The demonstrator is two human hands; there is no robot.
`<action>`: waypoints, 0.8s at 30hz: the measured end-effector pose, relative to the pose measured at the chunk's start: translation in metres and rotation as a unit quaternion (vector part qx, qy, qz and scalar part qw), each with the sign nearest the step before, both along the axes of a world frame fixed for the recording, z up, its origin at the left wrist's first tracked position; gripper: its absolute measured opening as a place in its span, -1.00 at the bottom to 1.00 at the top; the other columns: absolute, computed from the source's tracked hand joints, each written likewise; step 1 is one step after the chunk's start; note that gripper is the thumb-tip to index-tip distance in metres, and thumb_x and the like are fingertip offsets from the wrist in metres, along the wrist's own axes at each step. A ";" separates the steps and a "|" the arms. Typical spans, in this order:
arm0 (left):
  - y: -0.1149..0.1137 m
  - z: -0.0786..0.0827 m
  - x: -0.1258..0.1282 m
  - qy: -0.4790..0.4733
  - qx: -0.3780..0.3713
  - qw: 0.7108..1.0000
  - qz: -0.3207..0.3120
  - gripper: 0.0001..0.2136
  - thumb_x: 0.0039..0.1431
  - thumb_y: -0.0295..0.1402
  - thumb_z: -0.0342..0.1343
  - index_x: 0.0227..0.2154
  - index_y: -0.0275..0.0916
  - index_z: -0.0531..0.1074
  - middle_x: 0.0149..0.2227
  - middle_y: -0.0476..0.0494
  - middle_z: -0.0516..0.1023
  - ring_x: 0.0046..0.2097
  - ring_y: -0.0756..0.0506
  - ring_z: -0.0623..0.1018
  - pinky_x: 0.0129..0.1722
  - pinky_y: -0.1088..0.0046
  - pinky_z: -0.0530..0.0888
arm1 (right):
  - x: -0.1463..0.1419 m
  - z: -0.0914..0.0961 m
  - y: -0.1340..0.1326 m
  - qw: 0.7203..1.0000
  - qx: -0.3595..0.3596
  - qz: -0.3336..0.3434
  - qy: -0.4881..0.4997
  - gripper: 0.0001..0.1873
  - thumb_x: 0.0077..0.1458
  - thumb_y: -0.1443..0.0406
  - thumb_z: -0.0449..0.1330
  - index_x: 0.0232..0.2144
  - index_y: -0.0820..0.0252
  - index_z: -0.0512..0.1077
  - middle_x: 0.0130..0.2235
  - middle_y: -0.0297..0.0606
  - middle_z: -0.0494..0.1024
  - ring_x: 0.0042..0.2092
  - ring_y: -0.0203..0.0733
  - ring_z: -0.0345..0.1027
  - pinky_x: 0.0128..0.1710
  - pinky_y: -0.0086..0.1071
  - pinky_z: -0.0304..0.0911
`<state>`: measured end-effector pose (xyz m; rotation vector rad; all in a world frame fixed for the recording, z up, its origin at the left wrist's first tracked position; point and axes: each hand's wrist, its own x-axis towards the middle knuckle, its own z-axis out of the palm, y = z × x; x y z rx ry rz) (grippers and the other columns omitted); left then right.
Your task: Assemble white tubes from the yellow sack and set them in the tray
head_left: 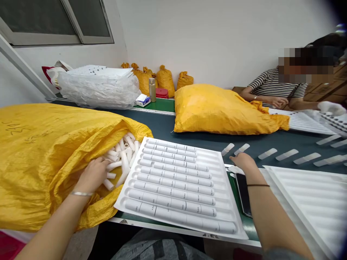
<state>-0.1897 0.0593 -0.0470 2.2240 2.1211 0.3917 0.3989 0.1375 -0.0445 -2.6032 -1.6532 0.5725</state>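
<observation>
Head view: the left hand (93, 174) is curled at tubes (124, 162) in the sack (40, 155), the nearest laid crosswise, rightward of the fingers (102, 163); whether it is gripped cannot be told; beside the right hand (244, 161), its grip also unclear, another tube (242, 148) is slanted on the belt (161, 127).

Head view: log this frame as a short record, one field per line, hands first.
Left hand: at the open yellow sack's mouth, against white tubes; grip unclear
Right hand: beside a frosted tube; contact unclear
Between hands: white tray with rows of marked white cylinders
By right forearm: black phone
Beyond tray: second yellow sack
Far right: person in striped top
</observation>
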 end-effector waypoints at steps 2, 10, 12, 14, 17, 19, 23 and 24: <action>-0.009 0.000 0.008 0.003 0.016 1.000 0.000 -0.77 0.16 -0.36 0.00 -0.22 -0.31 0.50 -0.15 -0.26 0.48 -0.08 -0.24 0.44 0.01 0.14 0.37 | -0.017 0.005 -0.015 0.997 0.033 0.067 0.026 -0.68 0.18 0.22 0.07 -0.27 0.30 0.56 -0.22 0.00 0.58 -0.15 0.07 0.47 -0.21 -0.22 0.34; -0.043 0.029 0.082 -0.169 0.152 0.967 -0.113 -0.79 0.22 -0.30 0.07 -0.11 -0.17 0.46 -0.09 -0.16 0.46 0.00 -0.14 0.43 0.03 0.29 0.37 | -0.087 -0.004 -0.044 0.942 0.089 0.307 0.105 -0.76 -0.02 0.29 0.19 -0.27 0.20 0.56 -0.12 -0.14 0.53 -0.14 -0.04 0.45 -0.10 -0.29 0.31; -0.050 0.036 0.092 -0.204 0.163 0.954 -0.147 -0.80 0.22 -0.36 0.09 -0.09 -0.15 0.44 -0.09 -0.13 0.47 0.01 -0.11 0.43 0.05 0.31 0.37 | -0.090 0.003 -0.047 0.941 0.117 0.306 0.085 -0.77 -0.04 0.32 0.18 -0.28 0.24 0.51 -0.17 -0.10 0.53 -0.15 0.00 0.42 -0.10 -0.22 0.30; -0.055 0.040 0.100 -0.236 0.159 0.943 -0.173 -0.77 0.21 -0.41 0.10 -0.06 -0.14 0.41 -0.08 -0.11 0.49 0.02 -0.09 0.44 0.08 0.33 0.36 | -0.098 0.013 -0.055 0.941 0.154 0.289 0.087 -0.78 -0.01 0.31 0.16 -0.26 0.23 0.45 -0.24 -0.11 0.51 -0.22 -0.03 0.41 -0.18 -0.20 0.31; -0.060 0.042 0.116 -0.267 0.129 0.935 -0.195 -0.72 0.21 -0.42 0.11 -0.02 -0.15 0.37 -0.06 -0.11 0.51 0.03 -0.07 0.45 0.10 0.35 0.36 | -0.127 0.025 -0.077 0.896 0.196 0.272 0.291 -0.78 0.11 0.20 0.13 -0.19 0.17 0.38 -0.29 -0.20 0.50 -0.33 -0.16 0.41 -0.34 -0.30 0.35; -0.062 0.044 0.128 -0.273 0.104 0.933 -0.211 -0.72 0.21 -0.41 0.11 0.00 -0.16 0.36 -0.06 -0.12 0.50 0.01 -0.06 0.46 0.06 0.39 0.39 | -0.153 0.030 -0.093 0.818 0.182 0.265 0.478 -0.73 0.16 0.15 0.13 -0.15 0.16 0.37 -0.33 -0.24 0.50 -0.35 -0.21 0.44 -0.37 -0.34 0.39; -0.065 0.049 0.148 -0.266 0.063 0.933 -0.236 -0.73 0.26 -0.38 0.05 0.01 -0.17 0.35 -0.09 -0.13 0.47 -0.02 -0.06 0.46 0.00 0.41 0.42 | -0.184 0.038 -0.112 0.743 0.174 0.280 0.582 -0.70 0.19 0.15 0.16 -0.07 0.16 0.41 -0.38 -0.26 0.50 -0.34 -0.21 0.46 -0.34 -0.32 0.44; -0.066 0.051 0.150 -0.265 0.060 0.933 -0.236 -0.73 0.26 -0.38 0.04 0.02 -0.17 0.35 -0.10 -0.14 0.46 -0.02 -0.06 0.46 0.00 0.41 0.43 | -0.185 0.041 -0.114 0.745 0.206 0.301 0.559 -0.71 0.20 0.18 0.16 -0.05 0.14 0.42 -0.31 -0.22 0.52 -0.27 -0.19 0.47 -0.28 -0.30 0.45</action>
